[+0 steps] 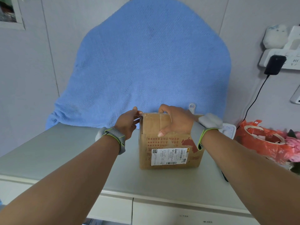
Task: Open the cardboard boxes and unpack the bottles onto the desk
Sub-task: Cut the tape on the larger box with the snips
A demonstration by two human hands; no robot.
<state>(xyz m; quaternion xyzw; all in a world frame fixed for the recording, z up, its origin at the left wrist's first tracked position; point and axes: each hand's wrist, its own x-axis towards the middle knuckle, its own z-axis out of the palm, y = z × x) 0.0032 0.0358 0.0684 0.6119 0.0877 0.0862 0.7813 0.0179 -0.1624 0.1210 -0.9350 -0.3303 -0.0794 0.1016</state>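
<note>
A brown cardboard box (168, 143) with red print and a white shipping label stands closed on the grey desk (65, 153), taped along its top seam. My left hand (128, 124) is at the box's far left top corner, thumb and fingers pinching the clear tape there. My right hand (175, 120) lies over the top of the box, fingers curled over its far edge and thumb pointing down the taped seam. No bottle is visible; the box's contents are hidden.
A blue towel (146, 62) hangs behind the desk and drapes onto its back edge. A red plastic bag (263, 140) with pink items sits at the right. A black charger (274, 64) hangs from a wall power strip, its cable running down. Drawers show below the desk front.
</note>
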